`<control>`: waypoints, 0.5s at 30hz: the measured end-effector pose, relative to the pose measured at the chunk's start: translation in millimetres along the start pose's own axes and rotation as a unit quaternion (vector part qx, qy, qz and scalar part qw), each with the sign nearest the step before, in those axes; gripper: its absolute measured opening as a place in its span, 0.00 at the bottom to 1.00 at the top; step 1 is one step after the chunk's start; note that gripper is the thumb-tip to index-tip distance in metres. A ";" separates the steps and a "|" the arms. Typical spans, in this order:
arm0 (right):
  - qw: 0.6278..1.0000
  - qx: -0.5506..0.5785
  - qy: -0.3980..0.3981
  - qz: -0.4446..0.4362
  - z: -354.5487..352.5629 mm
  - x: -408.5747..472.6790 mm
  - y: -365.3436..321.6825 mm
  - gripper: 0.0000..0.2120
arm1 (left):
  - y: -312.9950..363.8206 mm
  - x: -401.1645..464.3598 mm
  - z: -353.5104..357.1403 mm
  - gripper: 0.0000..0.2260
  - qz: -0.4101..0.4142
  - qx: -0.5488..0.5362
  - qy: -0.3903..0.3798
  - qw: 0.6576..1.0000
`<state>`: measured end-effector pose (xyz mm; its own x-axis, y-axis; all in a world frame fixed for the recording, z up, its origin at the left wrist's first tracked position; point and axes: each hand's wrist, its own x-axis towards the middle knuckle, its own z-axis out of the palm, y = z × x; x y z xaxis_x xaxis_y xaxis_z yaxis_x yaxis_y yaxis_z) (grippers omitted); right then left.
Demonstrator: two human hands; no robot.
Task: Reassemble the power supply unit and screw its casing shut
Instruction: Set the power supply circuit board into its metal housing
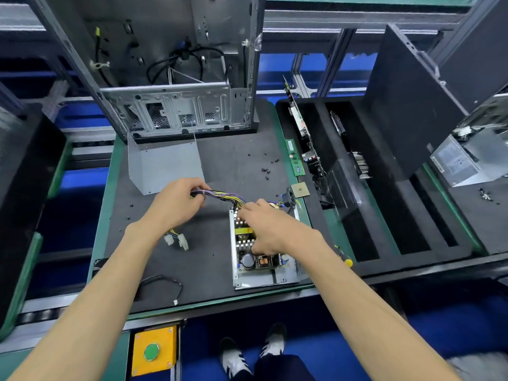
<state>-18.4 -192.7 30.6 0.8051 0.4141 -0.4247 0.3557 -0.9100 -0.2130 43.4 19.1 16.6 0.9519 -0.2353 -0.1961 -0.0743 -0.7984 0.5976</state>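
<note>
step: seating board (257,250) in tray (264,281) | left hand (176,206) grips harness (220,194) | right hand (264,229) fingers curled on board | next: cover (165,166), beyond left fingers, then screws (265,171)

only one view here, from a camera worn on the head. looks forward and steeply down over a work mat (170,273), close enough to see both forearms reach in from the bottom corners. wide lens, so straight edges bend near the sides. takes in shoes (255,353) on the floor below and an open computer case (178,78) up at the far end.
</note>
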 end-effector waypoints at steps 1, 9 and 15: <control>1.000 -0.006 0.002 -0.001 3.8 0.8 -0.9 0.27 | -1.1 0.8 1.6 0.14 -0.001 0.003 -0.001 1.000; 1.000 0.010 0.000 -0.012 19.4 2.5 0.7 0.26 | -9.1 7.7 11.1 0.14 -0.018 0.025 -0.016 0.999; 0.994 0.111 0.004 -0.019 14.3 -8.8 7.6 0.37 | -6.6 8.5 16.1 0.14 -0.008 0.087 -0.035 0.996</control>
<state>-29.6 -203.0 20.1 0.7972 0.4476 -0.4052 0.2741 -0.8663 -0.4177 47.3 13.3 -1.6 0.9307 -0.2550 -0.2623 -0.1150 -0.8847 0.4518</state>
